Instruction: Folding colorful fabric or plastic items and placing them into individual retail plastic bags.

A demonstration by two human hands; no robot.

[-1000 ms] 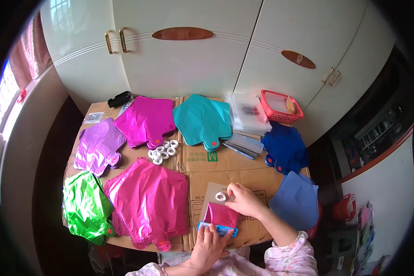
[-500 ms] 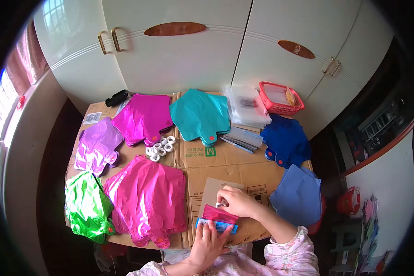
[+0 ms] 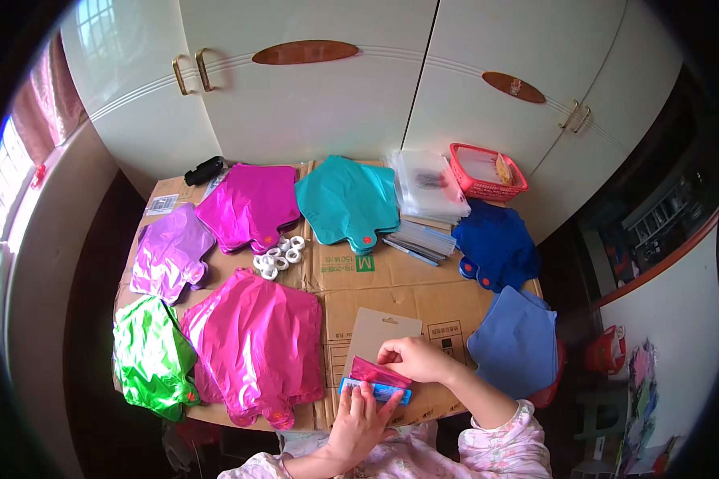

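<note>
A folded piece of shiny pink foil (image 3: pixel 369 370), apparently a flattened balloon, lies in front of me over a blue printed strip (image 3: pixel 399 395). My left hand (image 3: pixel 359 419) rests on that strip with its fingers stretched out, holding it down against the table. At the far edge of the pink foil, my right hand (image 3: pixel 418 359) is closed, its fingertips bent together; what they hold is hidden. Under the foil and reaching beyond it lies a grey-beige card (image 3: pixel 389 326) with a hanging slot. Several white ribbon rolls (image 3: pixel 278 258) sit in a group at mid-table.
Flat foil balloon stacks ring the cardboard-covered table: pink (image 3: pixel 256 343), green (image 3: pixel 152 359), lilac (image 3: pixel 172 251), magenta (image 3: pixel 252 203), teal (image 3: pixel 347 199), dark blue (image 3: pixel 499 243), light blue (image 3: pixel 515 339). Clear bags (image 3: pixel 427 188), a red basket (image 3: pixel 495 190) and a black object (image 3: pixel 205 170) stand farther back.
A small white object showed at my right fingertips before and is out of sight now. The pink foil shows narrower under my right hand. My left hand stays put.
</note>
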